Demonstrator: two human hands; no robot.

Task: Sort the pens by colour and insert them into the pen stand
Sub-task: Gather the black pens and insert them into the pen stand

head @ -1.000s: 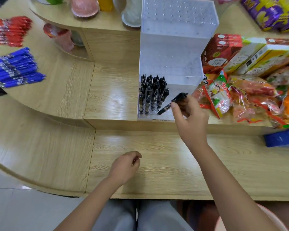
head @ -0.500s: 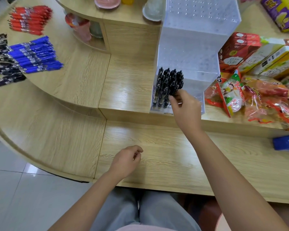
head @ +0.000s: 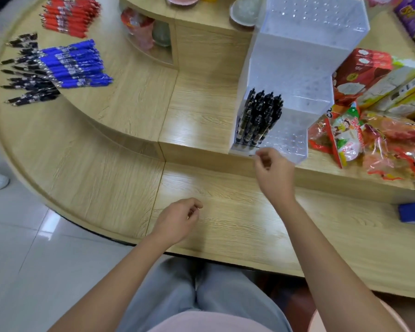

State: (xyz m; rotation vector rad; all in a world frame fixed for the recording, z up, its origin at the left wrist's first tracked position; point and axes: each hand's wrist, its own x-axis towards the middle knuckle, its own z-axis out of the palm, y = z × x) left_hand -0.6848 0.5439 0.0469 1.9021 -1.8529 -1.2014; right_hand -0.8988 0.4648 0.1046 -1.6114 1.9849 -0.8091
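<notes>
Withdrawn since a second ago: right hand, which then pinched a black pen at the stand; now empty, fingers loosely curled, just in front of the lowest tier.

Item 1. Pen stand: clear acrylic, stepped tiers with rows of holes, on the raised shelf of the wooden counter. Contents: black pens in the stand, a tight upright cluster at the left end of the lowest tier, clips upward.

Item 2. Unsorted stock, far left of the counter, well apart from the stand: red pens, blue pens, loose black pens, each lying in a flat pile.

Item 3. Left hand: over the lower counter, fingers loosely curled, holding nothing.

Item 4. Snack packets and cartons, just right of the stand.

Not legible: number of pens in the cluster; print on the piles, which are blurred. Stand's top tier is cut by the frame edge.
</notes>
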